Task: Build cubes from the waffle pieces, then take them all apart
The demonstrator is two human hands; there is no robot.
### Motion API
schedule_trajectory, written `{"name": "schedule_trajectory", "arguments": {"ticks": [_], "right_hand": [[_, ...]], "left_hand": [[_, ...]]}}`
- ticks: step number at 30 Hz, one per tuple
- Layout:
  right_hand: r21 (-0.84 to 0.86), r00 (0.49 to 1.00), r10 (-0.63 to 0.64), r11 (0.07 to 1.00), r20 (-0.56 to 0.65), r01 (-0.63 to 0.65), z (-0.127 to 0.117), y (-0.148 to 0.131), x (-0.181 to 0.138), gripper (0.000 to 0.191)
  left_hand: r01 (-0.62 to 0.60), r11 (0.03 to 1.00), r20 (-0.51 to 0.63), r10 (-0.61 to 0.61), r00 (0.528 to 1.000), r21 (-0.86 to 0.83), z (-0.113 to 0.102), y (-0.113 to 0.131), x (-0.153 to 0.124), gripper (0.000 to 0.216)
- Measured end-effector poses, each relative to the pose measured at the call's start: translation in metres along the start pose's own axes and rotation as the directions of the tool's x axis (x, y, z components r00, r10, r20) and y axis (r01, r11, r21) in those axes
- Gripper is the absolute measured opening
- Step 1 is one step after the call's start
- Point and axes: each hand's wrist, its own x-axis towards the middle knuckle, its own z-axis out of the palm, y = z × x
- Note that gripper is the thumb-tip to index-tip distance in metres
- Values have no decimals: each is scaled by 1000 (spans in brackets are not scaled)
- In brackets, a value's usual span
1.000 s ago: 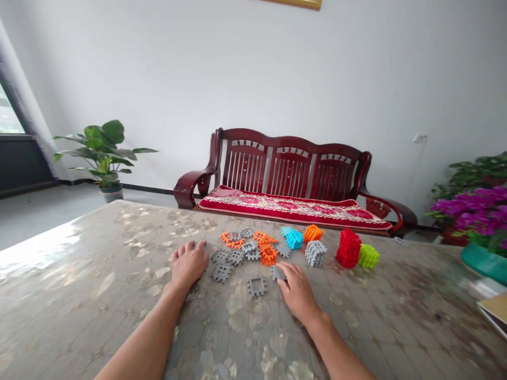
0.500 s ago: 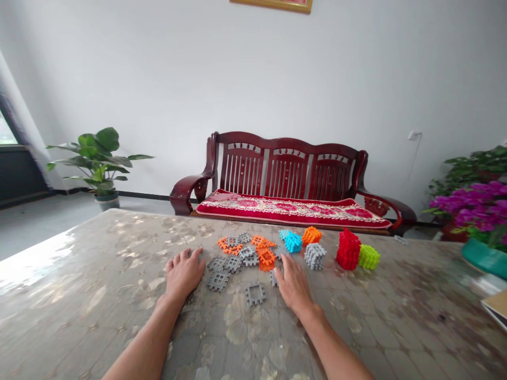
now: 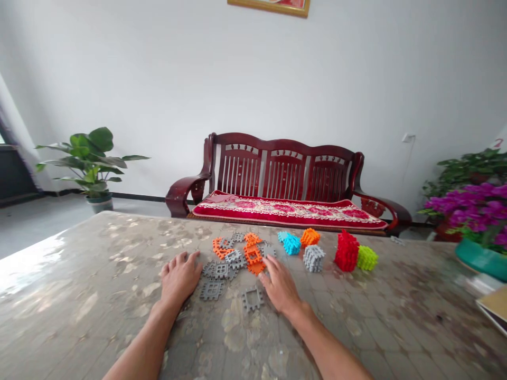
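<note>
Straight past the right hand (image 3: pixel 282 285) is a long, dark red wooden seat (image 3: pixel 285 162) with a red flowery mat (image 3: pixel 277 207). Behind it is a white wall (image 3: pixel 253 79) with a gold picture frame (image 3: pixel 271 8) up high. Far left of the left hand (image 3: pixel 180 278), a leafy plant (image 3: pixel 101 139) stands on gray floor (image 3: pixel 24 227), and light shines on the desk (image 3: pixel 79 274).

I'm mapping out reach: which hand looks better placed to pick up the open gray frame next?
Probably the right hand: its thumb is near the open gray frame. The left hand lies farther off, with a gray piece in between.
</note>
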Motion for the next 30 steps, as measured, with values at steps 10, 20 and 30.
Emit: {"name": "schedule_trajectory", "arguments": {"ticks": [10, 20, 30], "right_hand": [[203, 643, 528, 835, -555, -511, -48, 63, -20, 53], [-190, 691, 583, 689, -428, -700, -63, 78, -4, 101], [-307, 716, 574, 652, -396, -693, -70, 91, 2, 86]], "left_hand": [[-4, 1000, -5, 4, 1000, 7, 3, -2, 2, 51], [5, 1000, -3, -5, 1000, 7, 3, -1, 1, 51], [6, 1000, 5, -6, 1000, 23, 5, -3, 3, 51]]}}
